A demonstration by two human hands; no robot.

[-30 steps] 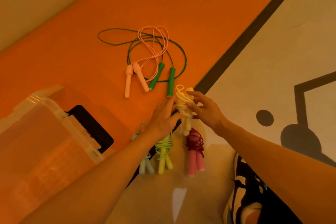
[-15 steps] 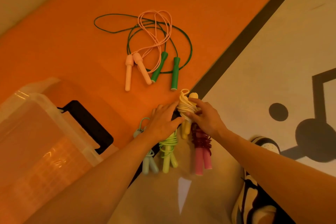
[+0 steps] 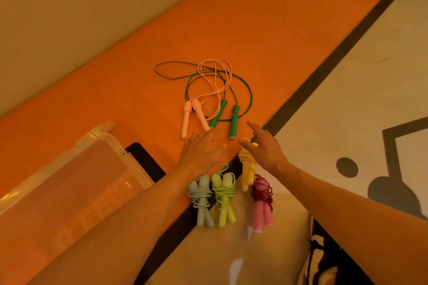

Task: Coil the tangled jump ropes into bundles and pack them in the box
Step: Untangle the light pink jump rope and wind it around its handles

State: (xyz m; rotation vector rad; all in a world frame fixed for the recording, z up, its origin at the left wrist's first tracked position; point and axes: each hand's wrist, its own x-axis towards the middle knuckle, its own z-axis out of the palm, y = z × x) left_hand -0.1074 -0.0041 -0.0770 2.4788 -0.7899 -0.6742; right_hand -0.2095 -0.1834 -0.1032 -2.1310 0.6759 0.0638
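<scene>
Two hands reach out over the floor. The left hand [image 3: 201,152] has its fingers straight and spread wide, and it holds nothing. Its fingertips are just beside the near ends of two loose ropes. One is the light pink rope [image 3: 200,115] and the other is the green rope [image 3: 234,121]. I cannot tell if the fingertips touch them. Both ropes lie out past the fingers on the orange mat [image 3: 254,41], and their cords cross in loops farther on.

The right hand [image 3: 264,149] is loose too, with its fingers apart and a little bent, and it holds nothing. One finger points ahead, just beside the green rope's right handle. The yellow bundle [image 3: 247,170] lies right under this hand's thumb. I cannot tell if the thumb touches it.

Three more bundles lie behind the fingers, down between the two arms. The blue bundle [image 3: 201,200] is by the left wrist. The lime bundle [image 3: 223,194] is just beside it. The dark pink bundle [image 3: 261,203] is below the right wrist, touching the yellow one.

The see-through box [image 3: 76,176] sits well off to the left of the left hand's fingers. A flat black thing [image 3: 148,164] lies between the box and that hand.
</scene>
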